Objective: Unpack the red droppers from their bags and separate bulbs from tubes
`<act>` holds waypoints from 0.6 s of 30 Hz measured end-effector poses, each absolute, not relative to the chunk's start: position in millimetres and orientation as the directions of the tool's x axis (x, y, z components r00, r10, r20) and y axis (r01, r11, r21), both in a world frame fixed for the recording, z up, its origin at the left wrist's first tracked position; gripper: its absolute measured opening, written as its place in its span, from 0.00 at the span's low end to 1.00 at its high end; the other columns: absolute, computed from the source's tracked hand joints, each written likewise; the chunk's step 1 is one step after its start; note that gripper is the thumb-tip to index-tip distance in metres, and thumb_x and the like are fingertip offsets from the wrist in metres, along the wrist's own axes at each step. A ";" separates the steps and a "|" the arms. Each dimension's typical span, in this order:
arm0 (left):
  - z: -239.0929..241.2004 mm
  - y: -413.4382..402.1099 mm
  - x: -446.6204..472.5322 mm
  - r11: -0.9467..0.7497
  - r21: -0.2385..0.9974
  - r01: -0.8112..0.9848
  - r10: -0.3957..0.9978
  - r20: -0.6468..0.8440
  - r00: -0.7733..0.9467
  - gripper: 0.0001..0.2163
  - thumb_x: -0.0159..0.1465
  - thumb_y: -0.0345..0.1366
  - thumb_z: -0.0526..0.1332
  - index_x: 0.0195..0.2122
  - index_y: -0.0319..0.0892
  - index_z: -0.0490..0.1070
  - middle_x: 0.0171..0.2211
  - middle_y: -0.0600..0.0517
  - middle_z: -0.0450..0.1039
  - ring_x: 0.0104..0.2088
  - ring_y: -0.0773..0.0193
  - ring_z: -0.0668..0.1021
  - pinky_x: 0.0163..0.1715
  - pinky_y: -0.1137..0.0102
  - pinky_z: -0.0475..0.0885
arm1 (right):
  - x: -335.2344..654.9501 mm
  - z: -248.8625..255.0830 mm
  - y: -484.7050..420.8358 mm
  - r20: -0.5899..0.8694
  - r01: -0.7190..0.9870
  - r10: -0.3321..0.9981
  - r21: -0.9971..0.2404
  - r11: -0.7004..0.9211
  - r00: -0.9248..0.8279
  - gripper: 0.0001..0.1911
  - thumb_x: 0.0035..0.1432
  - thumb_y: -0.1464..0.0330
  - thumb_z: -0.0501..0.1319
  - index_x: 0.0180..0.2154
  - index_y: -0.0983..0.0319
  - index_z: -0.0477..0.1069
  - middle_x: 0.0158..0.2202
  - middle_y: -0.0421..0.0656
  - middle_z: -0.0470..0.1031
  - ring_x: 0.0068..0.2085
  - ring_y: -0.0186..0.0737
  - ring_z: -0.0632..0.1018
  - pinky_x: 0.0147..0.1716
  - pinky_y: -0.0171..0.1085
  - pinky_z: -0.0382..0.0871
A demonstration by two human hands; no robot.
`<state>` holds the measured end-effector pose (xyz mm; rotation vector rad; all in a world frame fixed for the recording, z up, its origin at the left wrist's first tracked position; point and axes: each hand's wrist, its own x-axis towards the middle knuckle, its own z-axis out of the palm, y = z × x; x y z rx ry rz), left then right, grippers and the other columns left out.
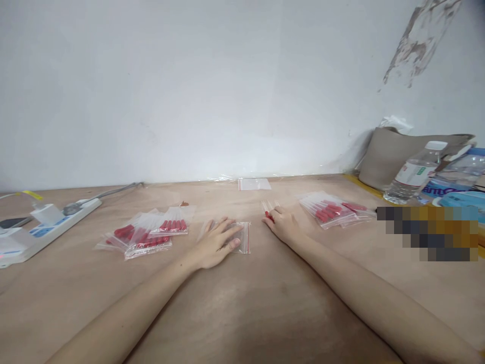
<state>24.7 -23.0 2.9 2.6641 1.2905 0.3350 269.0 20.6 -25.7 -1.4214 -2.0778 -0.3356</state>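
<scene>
My left hand (220, 242) lies with fingers spread on a clear zip bag (245, 237) that is flat on the table; it grips nothing. To its right, my right hand (284, 225) curls its fingers over a few slim pieces (269, 216) with red ends and clear, thin tips pointing away from me. Their exact kind does not show, and the hand hides part of them. Left of my left hand, several clear bags (147, 247) holding similar red pieces overlap in a pile. More filled bags (329, 212) lie right of my right hand.
A flat bag (254, 184) lies near the wall. A white power strip (53, 230) with plugs and cables is at the left. At the right stand a grey-brown bin (382, 156), a water bottle (411, 174) and a larger bottle (460, 172), near a pixelated patch.
</scene>
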 end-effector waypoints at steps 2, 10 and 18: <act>1.4 -22.0 26.8 -0.620 0.220 0.753 0.784 0.117 0.610 0.21 0.64 0.50 0.42 0.59 0.56 0.50 0.61 0.50 0.49 0.61 0.52 0.49 0.56 0.46 0.39 | 268.9 -25.7 19.5 0.596 0.911 0.761 -0.112 0.396 -0.257 0.10 0.56 0.67 0.55 0.27 0.63 0.70 0.28 0.46 0.71 0.31 0.38 0.72 0.31 0.35 0.63; -3.9 -18.9 25.9 -0.659 0.207 0.723 0.740 0.004 0.673 0.22 0.64 0.52 0.41 0.60 0.59 0.45 0.63 0.52 0.40 0.62 0.51 0.45 0.56 0.47 0.40 | 265.8 -21.2 14.2 0.576 0.924 0.781 -0.107 0.366 -0.243 0.12 0.53 0.61 0.58 0.25 0.63 0.69 0.28 0.47 0.70 0.32 0.40 0.70 0.32 0.36 0.62; -7.6 -18.9 24.9 -0.655 0.156 0.739 0.747 -0.012 0.665 0.32 0.62 0.55 0.40 0.62 0.47 0.32 0.63 0.49 0.32 0.62 0.55 0.41 0.58 0.53 0.37 | 250.5 -5.3 -15.6 0.585 0.665 0.581 -0.092 0.741 -0.566 0.18 0.56 0.58 0.54 0.44 0.60 0.69 0.46 0.48 0.70 0.47 0.43 0.68 0.47 0.43 0.58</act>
